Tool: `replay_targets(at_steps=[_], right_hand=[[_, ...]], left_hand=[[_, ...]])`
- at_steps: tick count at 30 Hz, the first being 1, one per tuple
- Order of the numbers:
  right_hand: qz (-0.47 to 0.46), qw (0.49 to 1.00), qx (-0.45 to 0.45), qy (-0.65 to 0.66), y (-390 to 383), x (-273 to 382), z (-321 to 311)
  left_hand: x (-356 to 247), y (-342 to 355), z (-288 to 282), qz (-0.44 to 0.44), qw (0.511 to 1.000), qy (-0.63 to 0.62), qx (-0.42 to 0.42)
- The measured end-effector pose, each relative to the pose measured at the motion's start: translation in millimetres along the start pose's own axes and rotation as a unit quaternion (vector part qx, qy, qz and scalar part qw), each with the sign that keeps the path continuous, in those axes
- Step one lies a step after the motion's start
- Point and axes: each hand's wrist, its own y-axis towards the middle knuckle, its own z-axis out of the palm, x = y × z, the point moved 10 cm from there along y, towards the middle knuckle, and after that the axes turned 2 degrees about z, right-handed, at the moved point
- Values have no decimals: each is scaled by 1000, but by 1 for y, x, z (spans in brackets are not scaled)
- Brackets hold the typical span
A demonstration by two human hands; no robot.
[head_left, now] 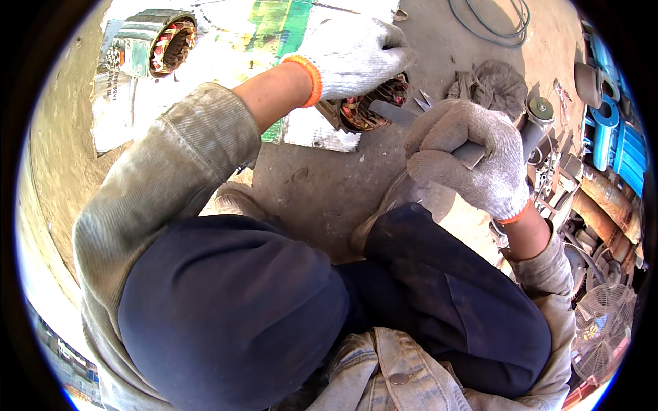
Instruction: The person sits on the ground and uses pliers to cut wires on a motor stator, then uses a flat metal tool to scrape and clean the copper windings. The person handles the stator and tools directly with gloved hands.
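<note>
My left hand [353, 58], in a white knit glove with an orange cuff, rests on the top of a motor stator [367, 116] with red and copper windings, fingers curled at its rim and partly hidden. My right hand [466, 154], in a soiled knit glove, grips a flat grey metal bar [388, 113] that reaches toward the windings; whether its tip touches them I cannot tell. A second, green-grey stator [137, 41] lies on its side at the upper left, on white and green cardboard [271, 24] spread over the floor.
A grey rag [497, 89] and coiled cable [490, 38] lie beyond my right hand. At the right are a metal cylinder [540, 108], blue castings [620, 151], rusty pipes [606, 212], assorted metal parts and a wire fan guard [603, 322]. My bent knees are below me on the concrete floor [295, 192].
</note>
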Motion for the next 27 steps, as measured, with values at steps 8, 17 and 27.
replay_targets(at_steps=[8, 17, 27], right_hand=[[-16, 997, -16, -68, -9, 7, 4], [-11, 996, -33, -77, -6, 9, -1], [15, 998, -57, -24, -7, 0, -5]], left_hand=[[8, -1, -4, 26, 998, -56, -22], [11, -3, -27, -38, 988, -149, 15], [2, -7, -36, -14, 993, -118, 13]])
